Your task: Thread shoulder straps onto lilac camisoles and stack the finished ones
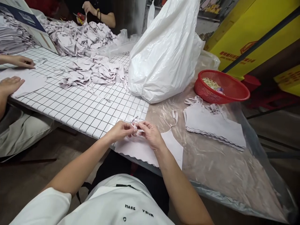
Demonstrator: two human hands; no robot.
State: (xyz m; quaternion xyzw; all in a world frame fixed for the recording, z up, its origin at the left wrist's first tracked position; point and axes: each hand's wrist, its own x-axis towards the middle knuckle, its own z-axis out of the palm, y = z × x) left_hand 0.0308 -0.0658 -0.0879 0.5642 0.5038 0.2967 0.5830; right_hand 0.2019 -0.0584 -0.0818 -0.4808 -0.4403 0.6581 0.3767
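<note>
A pale lilac camisole top [172, 145] with a wavy hem lies flat at the table's front edge. Above its left part, my left hand [123, 129] pinches one of its thin shoulder straps [135, 127]. My right hand [150, 132] is closed on the same strap from the other side, fingertips close to the left ones. A small strap slider seems to sit between the fingers, mostly hidden. The top's other strap [175, 117] lies loose on the plastic sheet, to the right of my right hand.
A stack of similar tops [215, 125] lies right, below a red basket [222, 86]. A big white plastic bag [164, 59] stands mid-table. Heaps of lilac garments [93, 72] lie behind on the gridded cloth [77, 109]. Co-workers' hands [11, 84] are at left and at the back.
</note>
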